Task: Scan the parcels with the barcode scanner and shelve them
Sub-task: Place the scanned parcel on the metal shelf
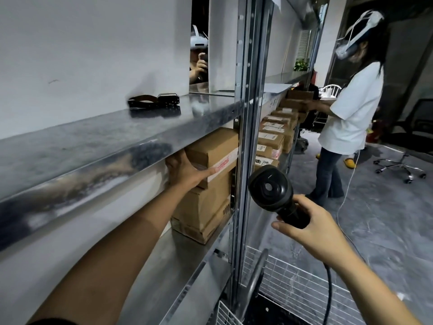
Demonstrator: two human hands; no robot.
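- Honestly the top parcel [210,148] looks like stiff, light cardboard with slick tape, so I'd take it by the flat sides, not the tape
- left hand [185,171] lies flat-fingered against its near face, on the stack at the shelf's [164,261] right end by the upright
- right hand [311,227] is wrapped round the barcode scanner [271,191]
- wire cart [293,282] below: contents hidden

Person, own body: two bare forearms, left hand [185,171] and right hand [311,227] ungloved, no rings or watch visible; dark sleeve edge [54,321] at left upper arm.
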